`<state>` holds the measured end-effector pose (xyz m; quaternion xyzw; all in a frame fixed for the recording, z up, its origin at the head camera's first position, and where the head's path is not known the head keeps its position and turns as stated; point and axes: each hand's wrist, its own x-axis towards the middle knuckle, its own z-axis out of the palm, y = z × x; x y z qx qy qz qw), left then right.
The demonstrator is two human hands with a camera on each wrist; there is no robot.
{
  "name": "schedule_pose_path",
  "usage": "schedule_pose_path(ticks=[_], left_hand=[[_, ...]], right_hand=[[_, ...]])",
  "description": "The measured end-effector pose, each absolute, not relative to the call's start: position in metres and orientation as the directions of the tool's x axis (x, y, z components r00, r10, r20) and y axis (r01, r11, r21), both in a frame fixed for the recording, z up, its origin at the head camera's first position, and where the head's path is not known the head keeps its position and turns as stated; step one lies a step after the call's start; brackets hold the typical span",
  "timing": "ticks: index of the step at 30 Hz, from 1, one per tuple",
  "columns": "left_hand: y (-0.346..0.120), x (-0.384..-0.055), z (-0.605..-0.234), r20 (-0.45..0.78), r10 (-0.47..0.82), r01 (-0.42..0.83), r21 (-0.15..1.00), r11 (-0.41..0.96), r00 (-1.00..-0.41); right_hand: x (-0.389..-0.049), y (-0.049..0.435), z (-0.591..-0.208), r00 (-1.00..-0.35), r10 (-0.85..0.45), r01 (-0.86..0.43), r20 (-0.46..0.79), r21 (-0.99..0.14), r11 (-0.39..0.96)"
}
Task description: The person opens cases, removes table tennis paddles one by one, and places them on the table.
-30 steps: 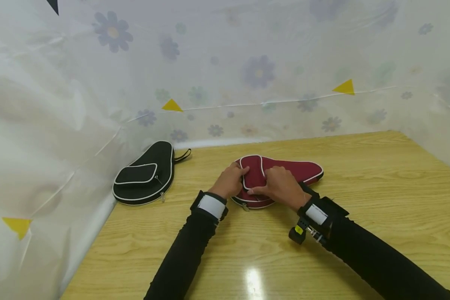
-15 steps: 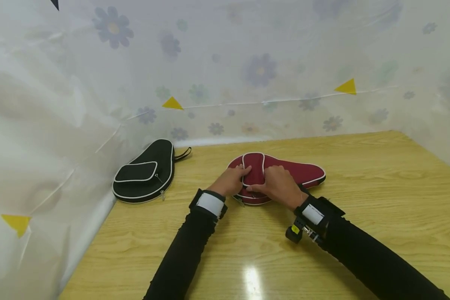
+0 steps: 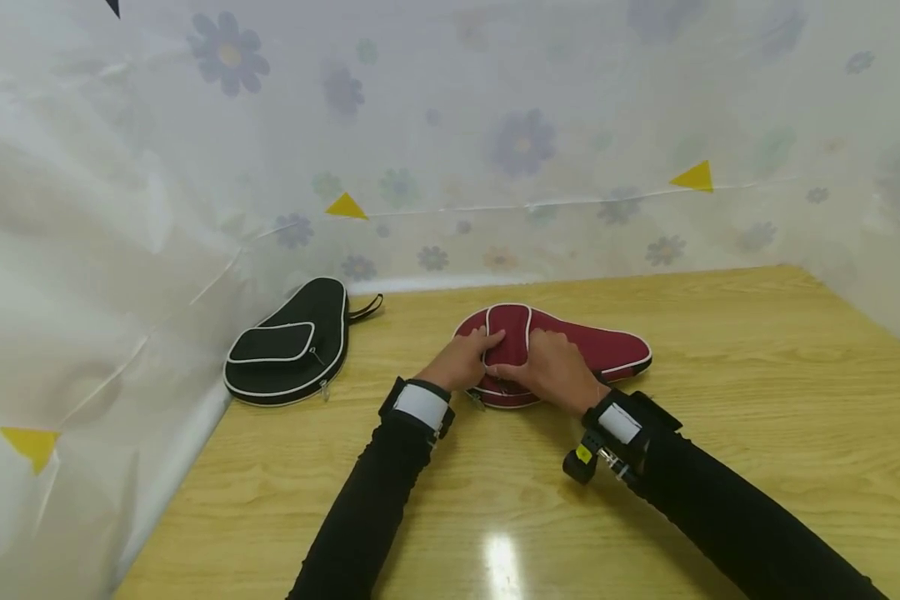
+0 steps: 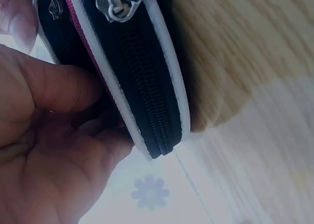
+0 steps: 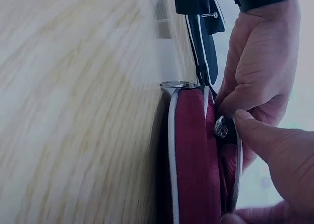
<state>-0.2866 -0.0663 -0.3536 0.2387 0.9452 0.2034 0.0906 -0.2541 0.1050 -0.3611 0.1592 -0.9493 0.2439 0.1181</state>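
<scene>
- On the wood-grain bench [image 3: 757, 367], the dark-red paddle case [image 3: 600, 343] lies flat, its narrow handle end pointing right and its front pocket [image 3: 508, 321] facing up; it serves as the landmark below.
- At the rounded end of the dark-red case, the left hand [image 3: 456, 362] grips one end of the front pocket, thumb over its top and fingers curled at the edge.
- Across the middle of the dark-red case, the right hand [image 3: 560, 367] holds the pocket's other side, its thumb beside the pocket's zipper pull [image 5: 221, 127] (touching the pull or merely next to it, I cannot tell).
- Along the side wall of the dark-red case runs a black zipper [image 4: 142, 81] with a larger metal pull [image 4: 117, 5]; its teeth look meshed over the stretch shown.
- Well to the left of the dark-red case lies a black paddle case [image 3: 288, 342], its strap loop [image 3: 366, 310] reaching toward the dark-red one.
- Behind the dark-red case hangs flower-printed sheeting [image 3: 615, 108].
- Judging by the grips, the step in hand is work on the front pocket; whether its zip is undone cannot be made out. The next move would seem to call for one hand steadying the pocket while the other takes a clean pinch on its pull.
</scene>
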Motion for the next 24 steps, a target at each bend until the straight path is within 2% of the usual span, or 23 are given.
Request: schedule_pose_path(ticks=[7,12,15,21,24], left_hand=[[-0.072,-0.280,-0.351,0.029,0.478,0.446,0.416,0.793,-0.878],[-0.074,-0.264,-0.344,0.012,0.308,0.279,0.453,0.847,-0.951],[-0.076,-0.255,-0.344,-0.028,0.240,0.202,0.446,0.872,-0.970],[-0.085,-0.244,-0.349,-0.129,0.350,0.251,0.477,0.842,-0.928],[-0.085,-0.240,-0.353,-0.143,0.355,0.243,0.496,0.834,-0.924]], right_hand=[[-0.260,0.097,-0.357,-0.987,-0.131,-0.159,0.095,-0.417,0.895],[-0.264,0.090,-0.350,-0.997,-0.077,-0.064,-0.015,-0.425,0.903],[-0.267,0.088,-0.347,-0.996,-0.075,-0.051,-0.042,-0.416,0.908],[-0.271,0.086,-0.346,-0.996,-0.072,-0.044,-0.054,-0.403,0.914],[-0.272,0.085,-0.347,-0.996,-0.069,-0.041,-0.055,-0.406,0.913]])
